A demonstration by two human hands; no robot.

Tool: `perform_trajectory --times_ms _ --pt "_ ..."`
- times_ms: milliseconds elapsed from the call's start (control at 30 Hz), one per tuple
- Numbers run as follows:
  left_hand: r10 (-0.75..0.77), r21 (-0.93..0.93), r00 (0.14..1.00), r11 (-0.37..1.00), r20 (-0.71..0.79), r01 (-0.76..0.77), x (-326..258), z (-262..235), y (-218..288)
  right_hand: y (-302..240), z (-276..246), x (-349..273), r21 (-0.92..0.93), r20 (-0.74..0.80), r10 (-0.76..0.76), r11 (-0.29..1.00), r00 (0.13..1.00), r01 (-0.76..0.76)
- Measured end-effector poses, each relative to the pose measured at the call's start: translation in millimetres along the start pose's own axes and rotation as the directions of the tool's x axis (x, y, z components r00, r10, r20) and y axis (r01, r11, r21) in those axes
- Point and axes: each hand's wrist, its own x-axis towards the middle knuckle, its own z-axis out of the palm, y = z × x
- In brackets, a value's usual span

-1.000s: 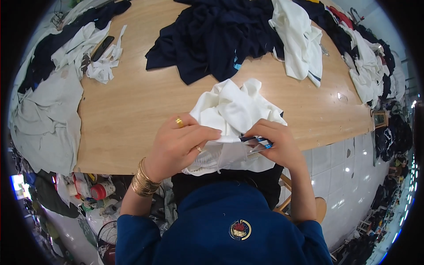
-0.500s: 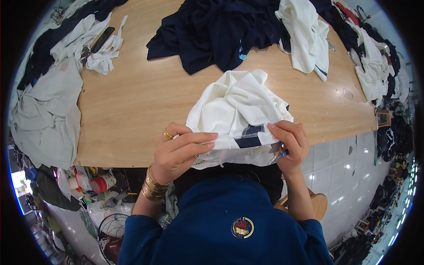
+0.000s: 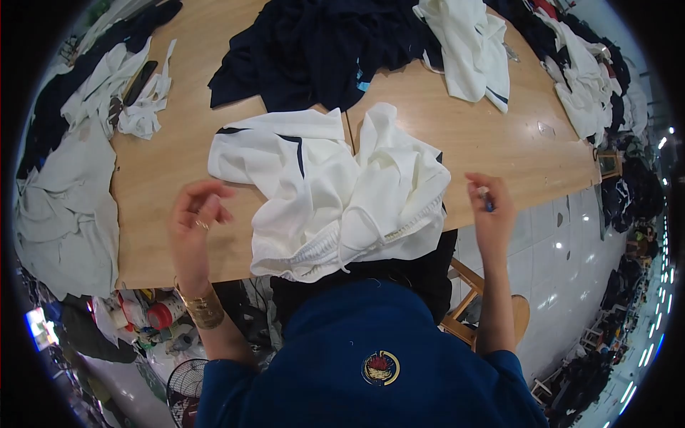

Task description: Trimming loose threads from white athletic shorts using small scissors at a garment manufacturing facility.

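Both our hands have let go of the white garment (image 3: 335, 196), now spread on the wooden worktop (image 3: 464, 135). Left hand (image 3: 194, 217): fingers loosely spread, empty, just beside it. Right hand (image 3: 489, 207): fingers pinching a small blue tool (image 3: 488, 202).

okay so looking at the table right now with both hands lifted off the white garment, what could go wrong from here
The white garment lies crumpled with its ribbed hem hanging past the table edge; with neither hand on it, it may slide into the lap. The right hand pinches a small blue-tipped tool; hard to tell what kind, but if sharp it could snag fabric or a finger. The left hand is open and empty, so nothing steadies the cloth.
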Motion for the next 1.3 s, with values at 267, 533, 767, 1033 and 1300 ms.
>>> perform_trajectory --times_ms 267,533,767,1033,1300 --pt "-0.064 -0.146 0.749 0.967 0.66 0.211 -17.9 80.1 36.2 8.6 18.8 -23.4 0.163 0.135 0.104 0.979 0.985 -0.125" --pt "0.443 0.238 0.772 0.775 0.456 -0.585 44.9 194.4 1.0 -10.1 19.3 -20.5 0.146 0.049 -0.093 0.986 0.994 0.085" --pt "0.109 0.243 0.832 0.928 0.544 -0.281 51.9 195.2 2.8 12.6 -1.0 -26.5 0.133 -0.032 -0.06 0.989 0.998 0.064" --pt "0.158 -0.23 0.38 0.961 0.911 0.151 41.2 103.2 39.4 45.9 -14.7 -32.9 0.212 -0.041 0.109 0.972 0.993 -0.098" --pt "0.375 0.122 0.698 0.826 0.61 -0.551 23.9 188.9 53.5 29.9 26.2 -50.6 0.587 0.608 0.335 0.422 0.72 -0.691"
